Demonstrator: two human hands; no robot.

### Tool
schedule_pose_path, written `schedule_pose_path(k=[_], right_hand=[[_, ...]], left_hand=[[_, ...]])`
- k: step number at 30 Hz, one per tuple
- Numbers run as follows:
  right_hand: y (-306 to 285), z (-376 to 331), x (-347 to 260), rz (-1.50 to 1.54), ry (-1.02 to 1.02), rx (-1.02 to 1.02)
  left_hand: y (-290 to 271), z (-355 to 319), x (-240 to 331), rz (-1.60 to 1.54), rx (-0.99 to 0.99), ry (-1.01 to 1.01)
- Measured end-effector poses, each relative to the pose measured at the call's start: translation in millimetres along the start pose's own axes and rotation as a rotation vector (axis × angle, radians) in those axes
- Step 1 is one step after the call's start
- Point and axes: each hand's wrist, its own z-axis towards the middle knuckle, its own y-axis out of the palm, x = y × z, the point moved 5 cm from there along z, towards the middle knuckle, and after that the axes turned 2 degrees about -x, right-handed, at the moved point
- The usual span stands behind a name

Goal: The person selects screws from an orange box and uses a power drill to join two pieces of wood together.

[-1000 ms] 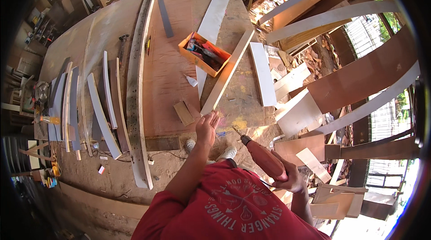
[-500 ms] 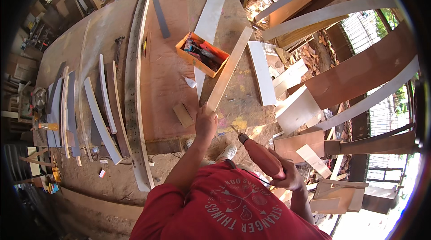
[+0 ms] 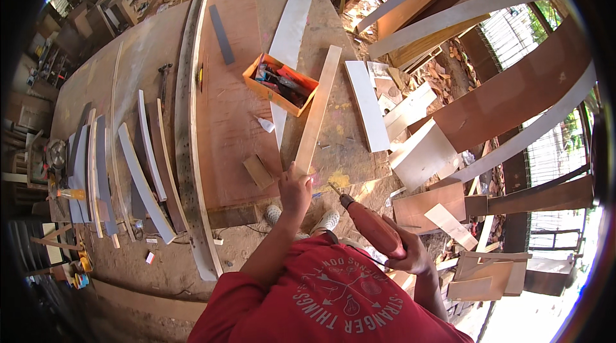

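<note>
Far left: curved wood strips (image 3: 144, 179) lie side by side on workbench (image 3: 147, 54). Long curved plank (image 3: 189, 131) beside them, running bench length. Small wood block (image 3: 258, 171) on brown board, near left hand. Orange tray (image 3: 280, 84) of tools mid-bench. Left hand (image 3: 296, 188) clamped on near end of long wood strip (image 3: 317, 111), strip lying flat on bench, far end just beside tray. Right hand (image 3: 409, 254) closed around red drill (image 3: 370, 226), bit pointing toward strip end, touching or not: cannot tell. White board (image 3: 367, 105) right of strip.

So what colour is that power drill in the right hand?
The drill is reddish-orange, seen in the head view.
</note>
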Motion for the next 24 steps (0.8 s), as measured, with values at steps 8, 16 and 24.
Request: schedule_pose_path(k=[8,16,24], right_hand=[[9.3,8.4,-3.3,0.145,-0.058,-0.091],[14.7,27.9,-17.4,0.029,-0.1,-0.165],[18.0,41.3,-23.8,-0.02,-0.08,-0.191]], left_hand=[[-44.4,-22.7,4.3,-1.492,-0.21,-0.934],[-22.8,-49.0,-15.6,-2.052,-0.185,-1.124],[2.0,-57.9,-28.2,-2.118,-0.202,-1.197]])
